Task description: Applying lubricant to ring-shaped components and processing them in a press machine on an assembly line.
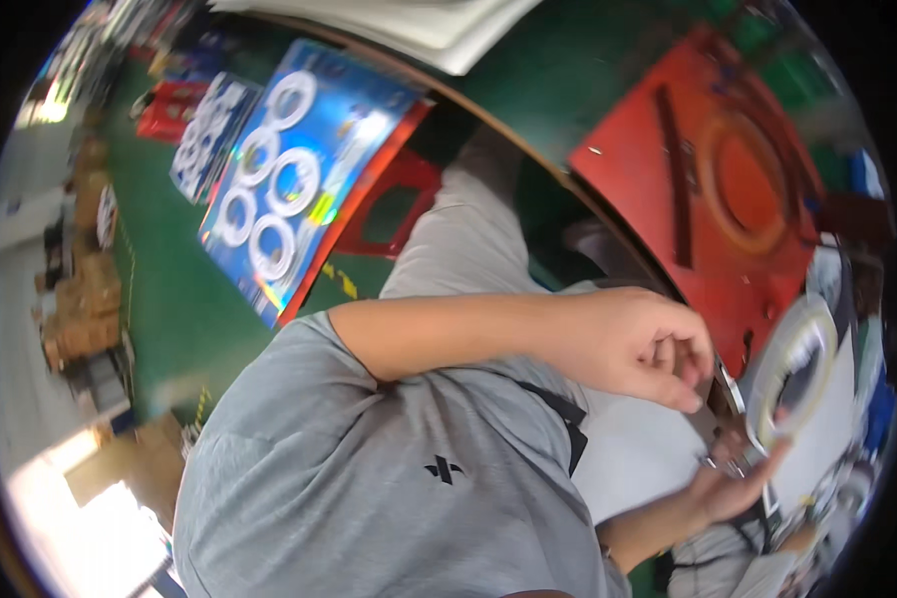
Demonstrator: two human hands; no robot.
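Observation:
My left hand (633,344) hangs over my lap at the end of a bent forearm. Its fingers are loosely curled, and nothing shows in them. Farther right, my right hand (723,488) grips the lower end of a pale, tape-like ring (820,369) tilted on its side. A fingertip shows inside the ring's opening. A small shiny metal piece (736,464) is at the right hand's fingers; blur hides its kind. A white surface (633,448) lies between my body and the right hand.
A red-topped table (618,130) at the far right bears a large orange ring (713,189) and a dark strip (673,179). At left, several white rings (294,182) lie on a blue printed sheet (354,110). Cardboard boxes (85,309) line the far left.

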